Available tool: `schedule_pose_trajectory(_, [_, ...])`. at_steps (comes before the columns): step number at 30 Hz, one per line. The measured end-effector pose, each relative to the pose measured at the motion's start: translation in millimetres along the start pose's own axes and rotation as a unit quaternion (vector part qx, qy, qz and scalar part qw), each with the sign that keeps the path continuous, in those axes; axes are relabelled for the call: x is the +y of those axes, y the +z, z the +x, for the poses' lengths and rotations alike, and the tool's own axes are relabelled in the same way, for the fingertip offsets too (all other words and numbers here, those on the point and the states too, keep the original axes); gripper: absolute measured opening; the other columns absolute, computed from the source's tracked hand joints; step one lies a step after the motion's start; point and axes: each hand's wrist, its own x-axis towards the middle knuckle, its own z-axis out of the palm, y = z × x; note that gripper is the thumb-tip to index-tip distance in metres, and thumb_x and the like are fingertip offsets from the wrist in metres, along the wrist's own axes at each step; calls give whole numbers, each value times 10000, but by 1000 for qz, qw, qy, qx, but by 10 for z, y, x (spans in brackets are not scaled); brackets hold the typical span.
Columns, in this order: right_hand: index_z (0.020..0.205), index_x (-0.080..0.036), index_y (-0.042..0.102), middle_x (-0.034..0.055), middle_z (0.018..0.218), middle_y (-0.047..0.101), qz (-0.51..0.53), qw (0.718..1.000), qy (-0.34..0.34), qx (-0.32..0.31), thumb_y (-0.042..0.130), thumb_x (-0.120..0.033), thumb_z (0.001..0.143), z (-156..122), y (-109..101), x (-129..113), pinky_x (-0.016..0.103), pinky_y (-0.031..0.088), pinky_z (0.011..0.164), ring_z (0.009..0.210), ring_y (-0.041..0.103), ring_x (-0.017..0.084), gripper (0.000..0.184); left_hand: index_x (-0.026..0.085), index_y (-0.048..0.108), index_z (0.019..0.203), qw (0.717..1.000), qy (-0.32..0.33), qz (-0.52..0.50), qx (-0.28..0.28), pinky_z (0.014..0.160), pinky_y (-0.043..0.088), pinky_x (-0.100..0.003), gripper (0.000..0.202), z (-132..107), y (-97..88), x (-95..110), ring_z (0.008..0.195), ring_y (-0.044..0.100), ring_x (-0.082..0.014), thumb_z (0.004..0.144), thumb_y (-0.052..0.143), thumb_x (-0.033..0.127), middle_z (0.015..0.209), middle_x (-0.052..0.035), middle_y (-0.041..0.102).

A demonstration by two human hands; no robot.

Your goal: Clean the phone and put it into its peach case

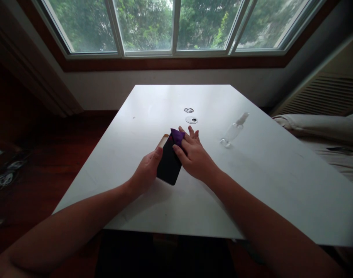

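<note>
My left hand (147,168) grips a dark-screened phone (169,164) along its left edge, thumb on the front, and holds it tilted above the table. A pale, tan-edged piece (164,141) shows behind the phone's upper left side; I cannot tell if it is a case. On the phone's upper right corner my right hand (193,152) presses a small purple cloth (178,137), pinched between thumb and fingers. Some of its fingers stretch past the phone's edge. The phone's back is hidden.
A clear spray bottle (234,130) lies on its side on the white table (121,154), right of my hands. Two round fittings (191,120) sit in the tabletop beyond them. A window (147,27) is behind, a cushioned seat (323,135) at right, and cables (4,179) on the floor at left.
</note>
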Motion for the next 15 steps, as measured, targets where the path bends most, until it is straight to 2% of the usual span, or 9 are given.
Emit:
schedule_pose_trajectory(3, [1491, -89, 510, 156, 1649, 328, -10, 996, -82, -32, 408, -446, 1073, -37, -7, -105, 612, 82, 1291, 1586, 98, 353, 559, 113, 713, 1204, 1000, 4, 20, 12, 727, 532, -288, 671, 14, -17, -5, 896, 706, -242, 952, 526, 706, 1020, -120, 750])
schedule_pose_trajectory(6, [1466, -104, 534, 172, 1618, 383, 7, 977, -192, -93, 484, -509, 1043, -86, -5, -233, 584, 110, 1301, 1574, 186, 334, 588, 125, 718, 1207, 999, 27, 7, 24, 939, 517, -313, 623, 39, -34, -7, 1086, 685, -262, 951, 563, 671, 1134, -129, 739])
schedule_pose_trajectory(8, [1435, -90, 558, 194, 1587, 428, 20, 963, -238, -123, 554, -589, 990, -110, 3, -293, 564, 124, 1306, 1566, 211, 339, 668, 126, 714, 1226, 999, 24, -21, 23, 1014, 489, -329, 615, 48, -39, -15, 1147, 669, -270, 954, 571, 659, 1184, -141, 727])
schedule_pose_trajectory(11, [1359, -70, 609, 226, 1565, 445, 17, 957, -253, -138, 605, -652, 934, -120, 22, -310, 544, 137, 1309, 1555, 242, 353, 720, 120, 710, 1233, 999, -2, -50, 16, 945, 526, -344, 640, 49, -38, -37, 1073, 698, -280, 956, 551, 675, 1147, -152, 736])
schedule_pose_trajectory(13, [1335, -80, 624, 217, 1573, 439, 8, 959, -248, -137, 605, -609, 951, -110, 31, -276, 529, 148, 1309, 1545, 278, 341, 653, 122, 708, 1233, 998, -13, -59, 22, 860, 551, -335, 650, 52, -36, -52, 984, 719, -275, 939, 571, 685, 1084, -145, 748])
schedule_pose_trajectory(15, [1385, -101, 594, 188, 1589, 428, 6, 963, -235, -130, 603, -574, 965, -92, 31, -224, 532, 149, 1308, 1542, 292, 329, 632, 130, 701, 1240, 997, -22, -66, 36, 800, 559, -316, 646, 63, -39, -58, 917, 725, -255, 923, 599, 684, 1036, -129, 754])
